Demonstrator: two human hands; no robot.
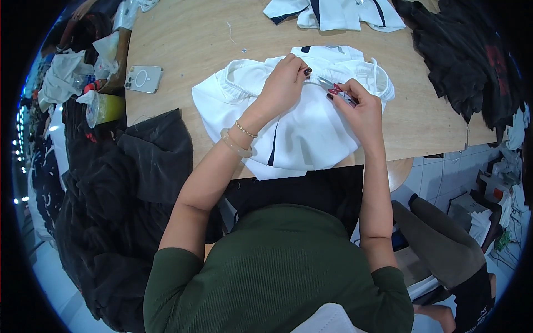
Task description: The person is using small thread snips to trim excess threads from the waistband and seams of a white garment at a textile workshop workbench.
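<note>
A pair of white shorts (316,136) with dark stripes and a gathered waistband lies spread on the table in front of me. My left hand (286,83) is closed in a pinch at the middle of the waistband; any thread between the fingertips is too small to make out. In my right hand (361,108) is a pair of thread snips (335,89) with silver blades and a red part. The blades point toward my left fingertips, a short way from them, above the white cloth. A white drawstring loop (374,69) shows at the waistband's right.
More white garments (338,14) lie at the table's far edge. Dark clothes (452,55) are heaped at the far right, and a dark pile (111,205) hangs off the left. A phone (144,79) rests near the left edge, beside a yellow-filled cup (108,108). Another person's leg (444,238) shows lower right.
</note>
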